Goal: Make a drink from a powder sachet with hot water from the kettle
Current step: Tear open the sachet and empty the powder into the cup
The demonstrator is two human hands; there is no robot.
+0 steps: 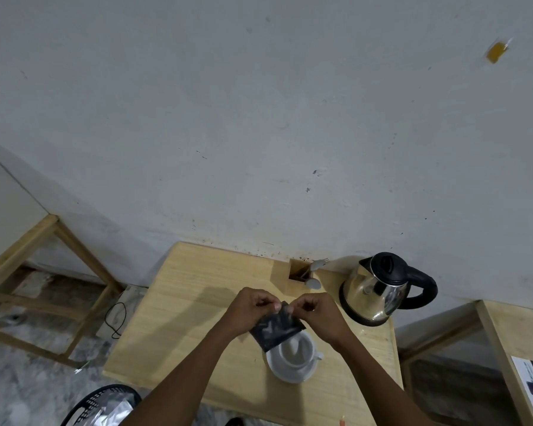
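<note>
The left hand [253, 309] pinches one top corner of the dark powder sachet [276, 329], a light, limp, slick packet best held at its sealed edge. The right hand [316, 313] pinches the other corner, just above the white cup [296, 353] on the bench [197, 302].

Wood, steel and glazed white ware
Pale matt wooden table [197, 302]; mirror-polished metal kettle [379, 295]; glossy cup [296, 350]

sachet [276, 329] print blurred, cup [296, 352] rim partly hidden behind it, basket [102, 405] cut off below
</note>
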